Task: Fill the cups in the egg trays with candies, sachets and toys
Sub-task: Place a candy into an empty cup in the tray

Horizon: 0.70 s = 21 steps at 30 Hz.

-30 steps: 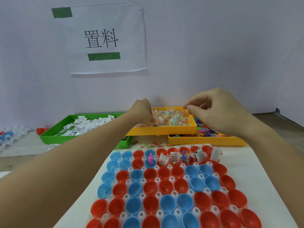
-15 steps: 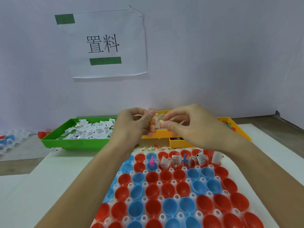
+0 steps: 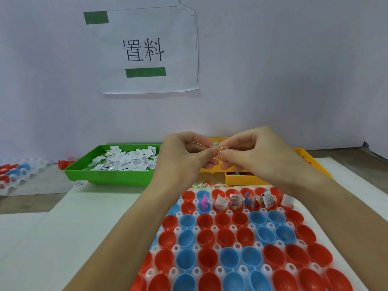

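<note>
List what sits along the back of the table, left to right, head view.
Spare egg tray → red cup → green tray of sachets → both hands pinching candies → yellow tray.

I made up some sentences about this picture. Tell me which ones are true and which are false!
1. Both hands pinch the candies between them. True.
2. The green tray holds toys. False: it holds white sachets.
3. Every cup in the egg tray is filled. False: only some far-row cups hold things; the nearer ones are empty.
4. The left hand and right hand are above the table, in front of the yellow trays. True.
</note>
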Each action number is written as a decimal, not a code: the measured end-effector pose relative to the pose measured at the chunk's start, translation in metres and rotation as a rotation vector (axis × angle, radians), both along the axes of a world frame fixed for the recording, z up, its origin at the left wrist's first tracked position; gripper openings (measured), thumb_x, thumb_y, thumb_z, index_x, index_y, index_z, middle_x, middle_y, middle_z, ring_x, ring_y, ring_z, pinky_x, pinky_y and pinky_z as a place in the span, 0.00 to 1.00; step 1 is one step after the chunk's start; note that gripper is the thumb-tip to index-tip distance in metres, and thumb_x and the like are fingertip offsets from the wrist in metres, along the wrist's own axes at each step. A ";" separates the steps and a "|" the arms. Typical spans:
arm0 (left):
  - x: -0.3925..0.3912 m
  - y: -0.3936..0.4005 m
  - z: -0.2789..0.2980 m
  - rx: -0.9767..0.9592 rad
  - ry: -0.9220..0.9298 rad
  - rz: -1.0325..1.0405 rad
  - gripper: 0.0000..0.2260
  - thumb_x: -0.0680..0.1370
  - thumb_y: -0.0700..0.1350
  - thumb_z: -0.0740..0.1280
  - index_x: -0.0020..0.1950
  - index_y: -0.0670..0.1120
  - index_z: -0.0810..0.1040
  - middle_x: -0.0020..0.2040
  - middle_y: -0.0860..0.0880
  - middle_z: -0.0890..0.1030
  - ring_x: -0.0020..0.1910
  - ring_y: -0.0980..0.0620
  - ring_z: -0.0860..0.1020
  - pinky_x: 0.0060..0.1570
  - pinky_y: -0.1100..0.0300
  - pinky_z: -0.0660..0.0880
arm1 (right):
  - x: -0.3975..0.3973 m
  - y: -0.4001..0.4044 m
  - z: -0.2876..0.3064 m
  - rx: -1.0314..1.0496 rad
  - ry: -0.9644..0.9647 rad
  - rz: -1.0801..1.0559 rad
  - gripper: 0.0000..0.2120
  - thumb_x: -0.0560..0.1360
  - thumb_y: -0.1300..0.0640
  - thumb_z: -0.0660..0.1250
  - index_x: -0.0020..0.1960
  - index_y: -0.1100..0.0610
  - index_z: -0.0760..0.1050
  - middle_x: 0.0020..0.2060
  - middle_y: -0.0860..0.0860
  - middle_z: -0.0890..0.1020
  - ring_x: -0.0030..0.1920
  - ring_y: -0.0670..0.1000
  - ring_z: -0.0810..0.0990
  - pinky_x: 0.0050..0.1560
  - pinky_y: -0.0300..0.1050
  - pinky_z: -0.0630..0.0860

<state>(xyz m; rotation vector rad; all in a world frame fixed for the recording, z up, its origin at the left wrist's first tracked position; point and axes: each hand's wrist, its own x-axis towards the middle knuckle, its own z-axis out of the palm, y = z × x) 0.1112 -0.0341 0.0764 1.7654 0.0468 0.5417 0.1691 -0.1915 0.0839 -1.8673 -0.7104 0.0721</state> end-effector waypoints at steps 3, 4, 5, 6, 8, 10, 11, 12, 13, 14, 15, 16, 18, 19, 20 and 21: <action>0.002 0.001 -0.001 0.111 -0.036 0.055 0.02 0.73 0.36 0.75 0.43 0.41 0.83 0.34 0.47 0.85 0.33 0.51 0.83 0.35 0.63 0.80 | -0.001 0.000 0.000 0.016 0.055 -0.005 0.06 0.77 0.62 0.71 0.52 0.57 0.83 0.38 0.51 0.87 0.41 0.46 0.87 0.44 0.37 0.83; 0.003 0.001 -0.001 0.144 -0.047 0.078 0.03 0.73 0.36 0.75 0.42 0.42 0.84 0.33 0.47 0.85 0.33 0.50 0.83 0.36 0.60 0.81 | -0.002 0.000 0.001 0.024 0.073 -0.003 0.05 0.77 0.62 0.71 0.52 0.57 0.83 0.38 0.51 0.87 0.41 0.47 0.87 0.44 0.38 0.83; 0.003 0.001 -0.001 0.172 -0.058 0.103 0.03 0.72 0.36 0.76 0.42 0.42 0.84 0.33 0.47 0.84 0.33 0.51 0.83 0.37 0.60 0.81 | -0.002 0.000 0.001 0.034 0.090 -0.004 0.05 0.76 0.62 0.72 0.52 0.58 0.82 0.38 0.52 0.87 0.41 0.47 0.87 0.44 0.39 0.83; 0.003 0.001 -0.001 0.196 -0.069 0.130 0.03 0.72 0.37 0.76 0.41 0.43 0.84 0.33 0.48 0.84 0.32 0.53 0.82 0.37 0.61 0.81 | -0.003 0.001 0.001 0.046 0.106 -0.008 0.05 0.76 0.62 0.72 0.52 0.58 0.82 0.38 0.52 0.87 0.41 0.48 0.87 0.44 0.40 0.84; 0.004 0.000 -0.002 0.240 -0.098 0.175 0.04 0.71 0.38 0.77 0.39 0.44 0.84 0.33 0.50 0.84 0.31 0.58 0.81 0.36 0.66 0.78 | -0.004 0.002 0.001 0.076 0.136 -0.019 0.06 0.75 0.63 0.73 0.51 0.60 0.81 0.37 0.53 0.87 0.40 0.49 0.87 0.43 0.41 0.84; 0.004 -0.003 -0.002 0.267 -0.121 0.184 0.04 0.71 0.40 0.77 0.38 0.46 0.84 0.34 0.52 0.84 0.33 0.58 0.81 0.36 0.67 0.77 | -0.005 0.003 0.001 0.112 0.164 -0.028 0.07 0.74 0.63 0.74 0.51 0.61 0.81 0.37 0.54 0.87 0.39 0.49 0.87 0.40 0.39 0.83; 0.003 -0.003 -0.002 0.272 -0.123 0.175 0.03 0.71 0.40 0.77 0.39 0.47 0.85 0.34 0.52 0.84 0.34 0.58 0.82 0.37 0.67 0.78 | -0.005 0.003 0.001 0.138 0.185 -0.028 0.07 0.74 0.63 0.74 0.51 0.62 0.81 0.37 0.55 0.87 0.39 0.50 0.87 0.39 0.39 0.83; 0.003 -0.004 -0.002 0.270 -0.121 0.159 0.03 0.72 0.42 0.76 0.40 0.47 0.85 0.34 0.52 0.84 0.35 0.58 0.82 0.38 0.66 0.78 | -0.006 0.003 0.001 0.169 0.210 -0.028 0.07 0.74 0.63 0.74 0.51 0.62 0.81 0.37 0.55 0.87 0.39 0.50 0.87 0.39 0.38 0.83; 0.003 -0.005 -0.002 0.262 -0.118 0.140 0.02 0.74 0.43 0.75 0.41 0.48 0.86 0.34 0.53 0.85 0.36 0.58 0.82 0.37 0.66 0.78 | -0.006 0.003 0.002 0.197 0.232 -0.031 0.06 0.74 0.63 0.74 0.50 0.63 0.81 0.37 0.56 0.87 0.40 0.51 0.87 0.39 0.39 0.83; 0.002 -0.005 -0.002 0.250 -0.118 0.118 0.03 0.75 0.43 0.74 0.41 0.49 0.86 0.35 0.54 0.85 0.35 0.60 0.82 0.37 0.68 0.77 | -0.005 0.003 0.002 0.219 0.249 -0.034 0.06 0.74 0.63 0.74 0.50 0.63 0.81 0.37 0.56 0.87 0.40 0.51 0.87 0.39 0.39 0.83; 0.002 -0.005 -0.001 0.238 -0.120 0.097 0.04 0.75 0.42 0.73 0.42 0.49 0.86 0.35 0.55 0.85 0.35 0.62 0.81 0.37 0.70 0.75 | -0.005 0.002 0.003 0.237 0.261 -0.034 0.06 0.74 0.63 0.73 0.50 0.63 0.81 0.38 0.56 0.87 0.41 0.51 0.88 0.39 0.38 0.83; 0.002 -0.004 -0.001 0.231 -0.125 0.084 0.05 0.75 0.40 0.73 0.42 0.49 0.86 0.35 0.54 0.85 0.35 0.62 0.81 0.38 0.71 0.75 | -0.005 0.002 0.003 0.249 0.271 -0.030 0.06 0.74 0.64 0.74 0.50 0.63 0.81 0.39 0.56 0.87 0.41 0.51 0.88 0.39 0.38 0.82; 0.002 -0.003 -0.001 0.211 -0.142 0.072 0.06 0.74 0.37 0.74 0.44 0.48 0.85 0.37 0.52 0.85 0.37 0.59 0.82 0.40 0.69 0.77 | -0.004 0.002 0.003 0.254 0.288 -0.016 0.06 0.74 0.64 0.74 0.50 0.63 0.81 0.40 0.56 0.87 0.43 0.52 0.88 0.40 0.38 0.82; 0.002 -0.003 -0.001 0.186 -0.149 0.067 0.07 0.73 0.36 0.75 0.46 0.48 0.84 0.37 0.52 0.85 0.38 0.57 0.83 0.41 0.68 0.78 | -0.004 0.002 0.003 0.251 0.293 -0.010 0.06 0.74 0.64 0.74 0.50 0.64 0.81 0.40 0.56 0.87 0.43 0.52 0.88 0.40 0.38 0.82; 0.002 -0.002 -0.001 0.151 -0.154 0.060 0.09 0.72 0.35 0.75 0.47 0.48 0.82 0.37 0.51 0.85 0.38 0.55 0.83 0.40 0.67 0.78 | -0.004 0.002 0.003 0.248 0.294 -0.007 0.06 0.74 0.64 0.74 0.50 0.64 0.81 0.40 0.56 0.87 0.42 0.52 0.88 0.40 0.38 0.83; 0.002 -0.002 -0.002 0.116 -0.157 0.050 0.11 0.71 0.35 0.76 0.49 0.47 0.81 0.37 0.50 0.85 0.38 0.54 0.84 0.40 0.66 0.79 | -0.004 0.003 0.003 0.245 0.292 -0.007 0.07 0.74 0.64 0.74 0.50 0.64 0.81 0.40 0.56 0.87 0.42 0.52 0.88 0.40 0.38 0.83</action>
